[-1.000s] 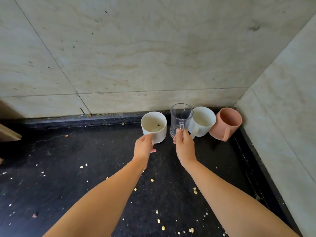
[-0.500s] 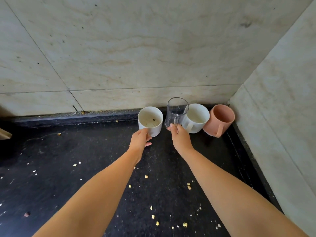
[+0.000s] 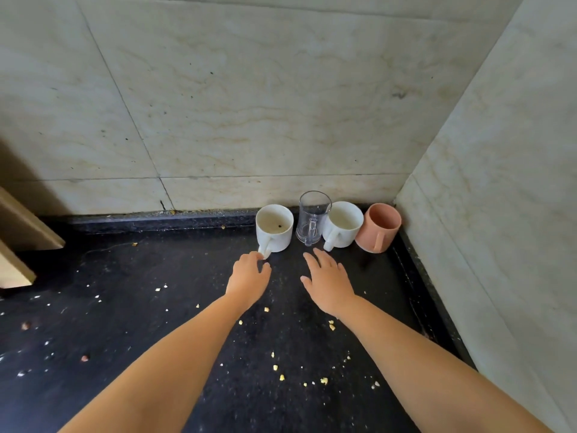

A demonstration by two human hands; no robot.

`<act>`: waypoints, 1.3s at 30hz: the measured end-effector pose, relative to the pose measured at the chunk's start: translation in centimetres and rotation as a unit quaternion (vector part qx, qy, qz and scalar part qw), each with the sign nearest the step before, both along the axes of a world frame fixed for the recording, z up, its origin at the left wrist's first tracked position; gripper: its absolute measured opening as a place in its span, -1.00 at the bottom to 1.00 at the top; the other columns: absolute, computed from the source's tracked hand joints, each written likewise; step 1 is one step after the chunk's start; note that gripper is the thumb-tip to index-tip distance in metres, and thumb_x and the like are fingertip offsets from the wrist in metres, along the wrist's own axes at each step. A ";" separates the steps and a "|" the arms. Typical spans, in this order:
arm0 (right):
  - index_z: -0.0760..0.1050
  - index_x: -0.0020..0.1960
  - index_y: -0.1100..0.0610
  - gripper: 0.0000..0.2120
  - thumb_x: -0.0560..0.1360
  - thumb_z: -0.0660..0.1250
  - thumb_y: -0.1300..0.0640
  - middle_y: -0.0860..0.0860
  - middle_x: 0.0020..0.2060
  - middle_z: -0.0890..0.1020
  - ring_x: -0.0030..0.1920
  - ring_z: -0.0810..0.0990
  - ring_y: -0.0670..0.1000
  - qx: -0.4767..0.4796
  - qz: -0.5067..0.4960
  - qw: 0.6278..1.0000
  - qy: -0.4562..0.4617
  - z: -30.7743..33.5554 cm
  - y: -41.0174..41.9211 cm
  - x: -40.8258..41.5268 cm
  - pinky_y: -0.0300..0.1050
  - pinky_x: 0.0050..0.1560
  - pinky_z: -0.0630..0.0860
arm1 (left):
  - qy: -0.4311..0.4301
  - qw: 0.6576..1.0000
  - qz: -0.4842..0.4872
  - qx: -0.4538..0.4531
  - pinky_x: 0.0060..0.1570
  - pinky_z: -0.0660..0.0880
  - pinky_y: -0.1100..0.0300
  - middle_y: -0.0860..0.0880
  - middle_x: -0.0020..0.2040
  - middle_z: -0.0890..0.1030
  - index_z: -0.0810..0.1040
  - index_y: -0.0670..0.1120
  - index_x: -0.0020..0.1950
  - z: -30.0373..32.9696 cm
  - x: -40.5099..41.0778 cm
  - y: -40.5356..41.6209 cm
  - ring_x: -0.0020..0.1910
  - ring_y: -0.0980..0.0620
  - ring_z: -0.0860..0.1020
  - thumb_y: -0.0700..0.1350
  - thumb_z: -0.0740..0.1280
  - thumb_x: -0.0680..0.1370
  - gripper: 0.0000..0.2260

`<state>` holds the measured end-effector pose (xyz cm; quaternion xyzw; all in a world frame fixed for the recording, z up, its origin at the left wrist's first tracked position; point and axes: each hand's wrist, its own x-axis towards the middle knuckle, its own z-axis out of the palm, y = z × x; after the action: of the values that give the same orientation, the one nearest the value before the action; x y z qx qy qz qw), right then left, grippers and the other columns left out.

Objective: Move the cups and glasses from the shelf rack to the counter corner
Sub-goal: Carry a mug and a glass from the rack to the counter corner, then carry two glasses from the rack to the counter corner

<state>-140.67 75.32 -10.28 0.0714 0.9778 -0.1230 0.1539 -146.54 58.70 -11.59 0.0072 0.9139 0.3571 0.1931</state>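
Observation:
Four vessels stand in a row in the counter corner against the back wall. From left to right they are a white mug point(image 3: 274, 228), a clear glass mug point(image 3: 313, 218), a second white mug point(image 3: 342, 224) and a pink cup point(image 3: 378, 228). My left hand point(image 3: 249, 275) hovers just in front of the left white mug, its loosely curled fingertips touching the lower end of the handle. My right hand point(image 3: 327, 281) is a little in front of the glass mug, fingers spread and relaxed, holding nothing.
The black counter point(image 3: 156, 307) is scattered with crumbs. Marble walls close it in at the back and on the right point(image 3: 499, 214). A wooden board edge point(image 3: 22, 239) juts in at the far left.
My right hand let go of the glass mug's handle and drew back. My left hand slid off the white mug's handle to its tip. Both vessels now stand on the counter.

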 end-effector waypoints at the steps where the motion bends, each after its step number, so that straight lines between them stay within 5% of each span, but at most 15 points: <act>1: 0.00 0.57 0.05 -0.46 0.64 0.07 -0.01 0.07 0.58 0.00 0.58 -0.04 0.11 0.040 0.036 0.999 0.001 0.3 -0.1 0.6 0.21 0.52 0.05 | 0.022 0.999 -0.035 -0.031 0.09 0.55 -0.05 -0.10 0.26 0.48 0.39 -0.09 0.37 0.5 0.8 -0.2 0.11 -0.10 0.53 -0.04 0.18 0.61 -0.66; 4: -0.04 0.57 0.01 -0.46 0.65 0.06 0.01 0.06 0.58 -0.05 0.58 -0.09 0.10 0.091 0.089 0.992 0.026 1.3 -0.9 2.8 0.26 0.51 -0.03 | 0.111 0.979 -0.121 -0.118 0.32 0.37 0.01 -0.05 0.40 0.40 0.35 -0.07 0.42 1.9 3.7 -1.3 0.38 -0.08 0.36 -0.03 0.13 0.63 -0.63; 9: -0.08 0.58 -0.01 -0.45 0.65 0.06 0.04 0.06 0.58 -0.05 0.58 -0.07 0.10 0.090 0.138 0.984 0.065 2.4 -2.8 6.0 0.24 0.51 -0.04 | 0.171 0.957 -0.148 -0.184 0.44 0.16 0.07 0.01 0.46 0.34 0.31 -0.03 0.46 3.0 8.1 -4.2 0.48 -0.01 0.24 -0.02 0.10 0.63 -0.61; 23: -0.06 0.58 0.00 -0.48 0.66 0.01 0.03 0.05 0.58 -0.02 0.58 -0.05 0.08 0.082 0.363 0.925 0.076 4.4 -10.6 13.4 0.24 0.51 -0.09 | 0.133 0.963 0.108 -0.208 0.43 0.20 0.04 0.02 0.42 0.39 0.36 -0.02 0.41 4.3 24.2 -12.5 0.45 -0.02 0.28 -0.01 0.14 0.61 -0.63; 39: -0.07 0.57 0.04 -0.46 0.65 0.04 0.06 0.08 0.56 0.01 0.56 0.02 0.08 0.078 0.591 0.792 0.133 5.3 -28.5 32.5 0.26 0.50 -0.04 | 0.088 0.892 0.364 -0.251 0.42 0.18 0.03 -0.01 0.40 0.41 0.39 -0.04 0.41 6.4 53.3 -25.5 0.45 -0.04 0.28 -0.04 0.15 0.60 -0.63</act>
<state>-108.15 46.78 -4.97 -0.5258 0.8464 0.0603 0.0592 -93.27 33.21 -5.14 -0.3431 0.9251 0.1586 -0.0367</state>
